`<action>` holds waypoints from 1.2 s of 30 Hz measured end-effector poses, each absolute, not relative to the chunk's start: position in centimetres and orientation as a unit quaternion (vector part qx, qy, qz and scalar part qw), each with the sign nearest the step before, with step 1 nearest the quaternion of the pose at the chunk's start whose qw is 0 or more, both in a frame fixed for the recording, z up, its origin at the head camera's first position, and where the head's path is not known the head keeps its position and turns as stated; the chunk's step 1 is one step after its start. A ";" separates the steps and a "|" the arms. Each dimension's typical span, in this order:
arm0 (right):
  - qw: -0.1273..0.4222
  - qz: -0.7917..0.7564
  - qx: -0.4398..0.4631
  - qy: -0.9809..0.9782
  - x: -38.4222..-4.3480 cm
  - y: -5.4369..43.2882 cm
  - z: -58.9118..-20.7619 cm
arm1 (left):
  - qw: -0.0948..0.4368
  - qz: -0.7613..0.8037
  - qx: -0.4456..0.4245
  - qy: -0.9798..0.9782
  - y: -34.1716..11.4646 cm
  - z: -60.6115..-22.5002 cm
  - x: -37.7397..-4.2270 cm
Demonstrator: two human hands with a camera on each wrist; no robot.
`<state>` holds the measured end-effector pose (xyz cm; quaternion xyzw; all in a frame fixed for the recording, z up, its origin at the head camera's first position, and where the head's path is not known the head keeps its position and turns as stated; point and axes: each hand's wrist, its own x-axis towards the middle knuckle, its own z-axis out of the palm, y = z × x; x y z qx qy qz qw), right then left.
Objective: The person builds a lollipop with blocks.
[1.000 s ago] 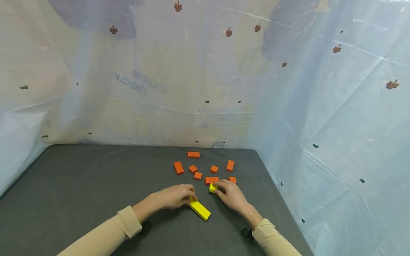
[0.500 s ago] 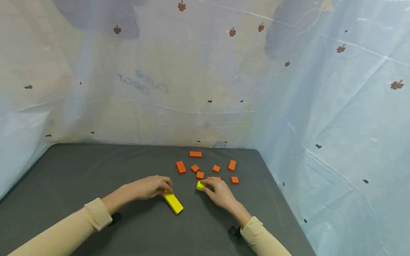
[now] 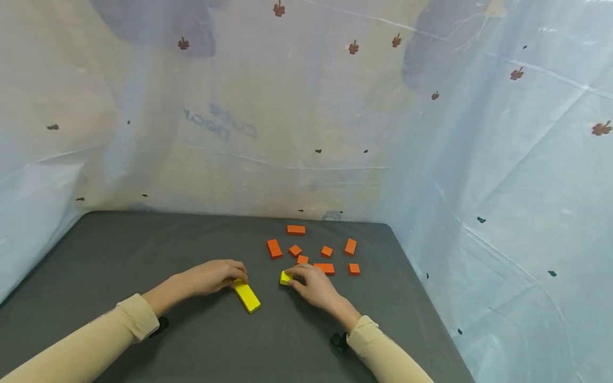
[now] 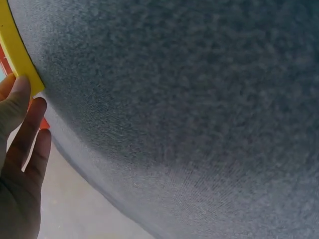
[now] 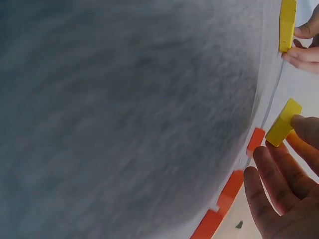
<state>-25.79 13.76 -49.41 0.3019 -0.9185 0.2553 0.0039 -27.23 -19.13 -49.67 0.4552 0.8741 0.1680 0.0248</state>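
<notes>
My left hand (image 3: 210, 277) pinches the far end of a long yellow block (image 3: 247, 297), left of centre on the dark table. In the left wrist view the thumb presses on the end of this yellow block (image 4: 17, 55), with the other fingers behind it. To the right, my right hand (image 3: 313, 287) holds a small yellow block (image 3: 285, 278) between thumb and fingers. The right wrist view shows that small yellow block (image 5: 284, 122) tilted in the pinch, its lower fingers spread loosely. A gap of table lies between the two yellow blocks.
Several orange blocks lie scattered behind and right of my right hand, among them a long one (image 3: 296, 230) at the back and a small one (image 3: 354, 269) at the right. A translucent plastic sheet (image 3: 268, 133) walls the back and right of the table (image 3: 158, 250).
Both hands have moved left across the table with their yellow blocks, the left hand farther, so the gap between the blocks has widened. The orange blocks keep their layout; the view shifts slightly.
</notes>
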 end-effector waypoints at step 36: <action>-0.023 0.254 0.313 -0.915 -29.2 5.4 -50.0 | 0.004 0.217 0.291 0.932 -17.3 -50.2 -20.3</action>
